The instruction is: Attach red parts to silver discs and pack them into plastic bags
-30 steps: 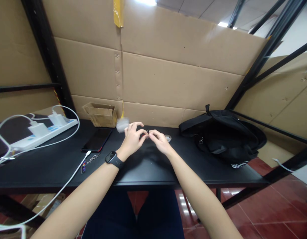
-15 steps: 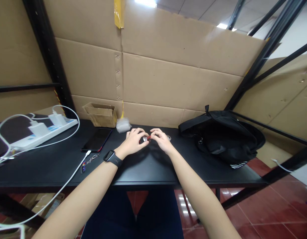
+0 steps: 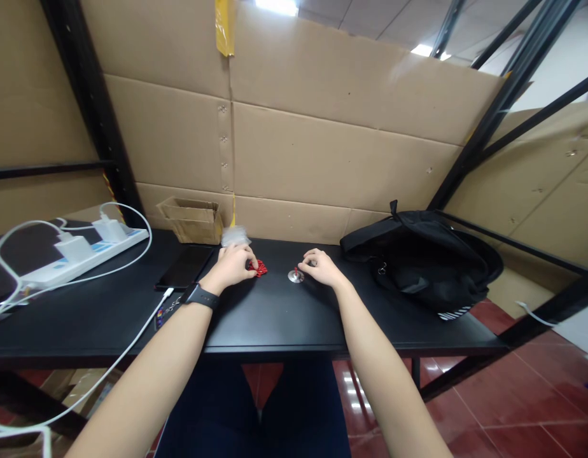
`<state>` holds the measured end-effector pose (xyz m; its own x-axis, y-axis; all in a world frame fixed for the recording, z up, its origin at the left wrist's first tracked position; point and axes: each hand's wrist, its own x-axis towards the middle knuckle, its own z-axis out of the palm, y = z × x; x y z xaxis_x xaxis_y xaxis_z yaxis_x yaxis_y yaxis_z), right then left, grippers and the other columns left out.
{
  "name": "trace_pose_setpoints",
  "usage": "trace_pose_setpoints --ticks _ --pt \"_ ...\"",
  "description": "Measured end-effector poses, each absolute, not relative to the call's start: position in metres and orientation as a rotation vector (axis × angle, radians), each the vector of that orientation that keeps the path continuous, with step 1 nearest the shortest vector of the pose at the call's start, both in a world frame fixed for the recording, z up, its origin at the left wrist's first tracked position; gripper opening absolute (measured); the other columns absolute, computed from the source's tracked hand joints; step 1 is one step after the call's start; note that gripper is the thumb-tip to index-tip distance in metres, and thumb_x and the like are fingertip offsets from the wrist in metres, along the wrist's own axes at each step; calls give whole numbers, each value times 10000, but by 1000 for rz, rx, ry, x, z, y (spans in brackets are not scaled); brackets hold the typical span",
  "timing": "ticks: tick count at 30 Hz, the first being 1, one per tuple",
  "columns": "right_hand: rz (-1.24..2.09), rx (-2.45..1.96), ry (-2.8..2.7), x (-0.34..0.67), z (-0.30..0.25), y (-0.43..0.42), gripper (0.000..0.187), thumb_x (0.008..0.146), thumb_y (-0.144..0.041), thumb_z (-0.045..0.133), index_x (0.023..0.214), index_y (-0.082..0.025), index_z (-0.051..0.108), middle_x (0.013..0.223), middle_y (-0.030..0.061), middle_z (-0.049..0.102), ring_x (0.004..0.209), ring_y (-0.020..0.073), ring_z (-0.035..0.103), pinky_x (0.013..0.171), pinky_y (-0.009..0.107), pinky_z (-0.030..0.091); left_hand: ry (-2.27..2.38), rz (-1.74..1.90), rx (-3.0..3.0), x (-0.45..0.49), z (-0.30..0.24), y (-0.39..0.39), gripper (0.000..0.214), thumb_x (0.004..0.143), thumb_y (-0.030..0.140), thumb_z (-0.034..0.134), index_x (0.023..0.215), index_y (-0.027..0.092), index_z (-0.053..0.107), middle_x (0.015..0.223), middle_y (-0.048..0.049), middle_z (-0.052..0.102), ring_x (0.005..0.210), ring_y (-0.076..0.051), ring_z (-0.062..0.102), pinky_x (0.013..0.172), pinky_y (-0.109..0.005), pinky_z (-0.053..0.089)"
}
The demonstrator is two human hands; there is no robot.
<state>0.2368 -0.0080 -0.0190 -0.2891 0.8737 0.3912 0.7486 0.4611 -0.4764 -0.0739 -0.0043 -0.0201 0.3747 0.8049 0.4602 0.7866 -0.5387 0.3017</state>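
On the black tabletop point(image 3: 279, 318), my left hand point(image 3: 234, 264) bends its thumb and fingers around the edge of a red openwork piece point(image 3: 259, 268). Its exact kind I cannot make out. To the right, a shiny round metal disc point(image 3: 296, 278) with a small red stem at its centre sits on the table. My right hand point(image 3: 320, 267) pinches at that red stem with thumb and fingertips. A hand's width or so separates the two pieces.
At the back left are a small open cardboard box point(image 3: 193, 222) and a clear plastic bundle point(image 3: 235, 236). A phone point(image 3: 184, 268), a keychain point(image 3: 161, 316), a white charging cable point(image 3: 151, 324) and a power strip point(image 3: 88, 261) lie left. A black bag point(image 3: 427, 264) lies right.
My hands have moved apart, the left one leftward with the red piece and the right one slightly rightward. The metal disc now shows in full under my right fingertips.
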Motion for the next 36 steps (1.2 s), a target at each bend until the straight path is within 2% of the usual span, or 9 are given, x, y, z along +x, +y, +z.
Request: trace_pose_setpoints --ticks 3,8,13,20,22,25,29,33,36 --pt "176 -1498 -2002 245 -17 -8 128 812 -321 728 898 -226 743 1086 76 656 1083 259 571 973 419 416 1519 832 2580 -72 -21 -4 67 661 281 804 713 289 763 982 -38 692 1044 -301 557 893 -406 379" --pt "135 -1831 -1864 261 -18 -9 326 767 -288 738 1091 -273 699 1216 95 658 1196 353 522 941 495 397 1593 755 2581 -75 -23 -2 67 681 325 793 722 281 765 983 -45 712 1046 -305 550 875 -387 387" --pt "209 -1838 -1883 268 -20 -6 279 753 -273 753 1029 -280 713 1087 52 740 1074 304 615 902 457 403 1581 726 2579 -75 -25 -3 27 715 310 762 709 283 764 983 -57 698 1036 -315 543 882 -418 395" --pt "200 -1779 -1862 267 -18 -6 232 739 -251 767 964 -285 718 1028 13 758 983 255 667 874 415 440 1493 708 2580 -79 -20 -7 108 797 348 665 766 270 733 1040 -73 700 1070 -337 546 892 -451 420" --pt "184 -1758 -1844 268 -17 -7 228 743 -259 767 964 -283 718 1043 15 755 990 253 666 874 409 453 1431 728 2569 -80 -16 -7 151 837 382 619 811 269 718 1007 -64 719 1055 -327 576 889 -439 432" --pt "180 -1722 -1838 269 -18 -5 242 741 -260 767 976 -280 714 1059 8 753 975 235 670 866 384 479 1350 771 2519 -81 -10 -9 184 870 395 573 872 257 695 935 -42 743 920 -260 655 843 -364 463" --pt "202 -1645 -1832 271 -23 0 279 712 -258 777 983 -265 709 1052 12 750 941 213 672 862 361 512 1318 902 2430 -76 -2 -14 166 848 366 599 878 241 706 924 -14 766 833 -207 689 781 -301 477" --pt "291 -1454 -1791 268 -24 2 291 704 -260 758 988 -228 705 1009 36 747 886 198 675 857 356 535 1324 1024 2401 -70 1 -17 131 812 336 648 824 225 717 888 -8 767 829 -206 688 784 -303 479" --pt "414 -1271 -1736 257 -20 -1 372 688 -294 773 1038 -205 683 1052 66 738 869 192 682 839 359 546 1280 1092 2407 -66 -2 -16 122 808 327 664 822 219 720 893 -13 768 844 -211 693 814 -318 489"
